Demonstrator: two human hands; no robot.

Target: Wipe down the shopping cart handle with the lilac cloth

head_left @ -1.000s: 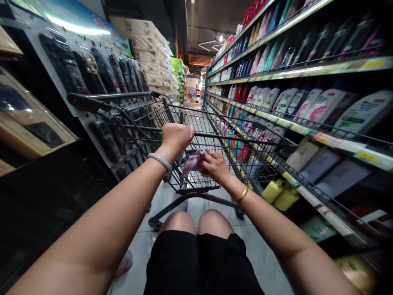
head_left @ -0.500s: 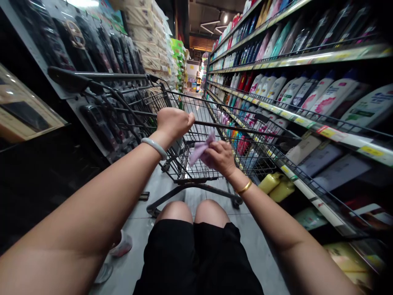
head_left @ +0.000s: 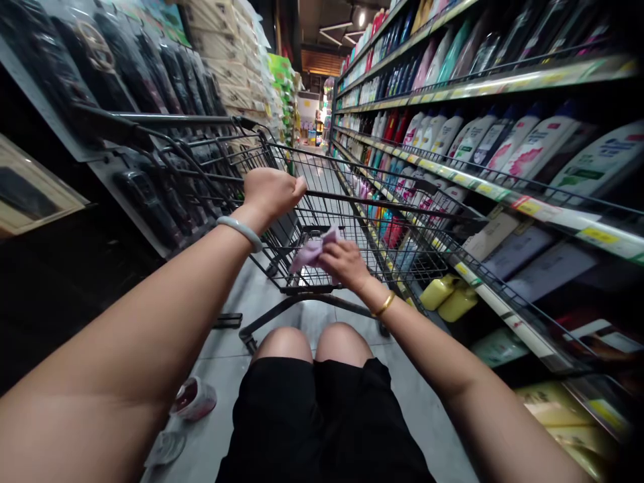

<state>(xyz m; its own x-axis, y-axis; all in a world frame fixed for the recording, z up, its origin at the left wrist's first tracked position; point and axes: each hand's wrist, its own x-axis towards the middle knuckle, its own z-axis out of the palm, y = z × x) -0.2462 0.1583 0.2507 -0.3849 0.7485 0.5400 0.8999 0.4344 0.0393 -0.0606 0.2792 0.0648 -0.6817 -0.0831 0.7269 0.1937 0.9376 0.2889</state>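
A dark wire shopping cart (head_left: 372, 231) stands right in front of my knees. My left hand (head_left: 272, 191), with a pale bangle at the wrist, is closed around the top rail on the cart's near side. In my right hand (head_left: 345, 265) is a bunched light purple cloth (head_left: 314, 249), pinched between thumb and fingers. That hand is lower and to the right of the left one, against the cart's wire side. Whether the cloth touches the wires I cannot tell. The fingertips of my left hand are hidden behind its back.
Shelves of shampoo-like bottles (head_left: 528, 147) run along the right, close to the cart's end. Packaged goods hang on a rack (head_left: 151, 67) at left. An open tub (head_left: 195, 399) and a clear container (head_left: 166, 446) sit on the tiled floor (head_left: 221, 376) by my left leg.
My right hand has moved down and left with the cloth, along the cart's side. My left hand still grips the rail; the whole view has shifted slightly.
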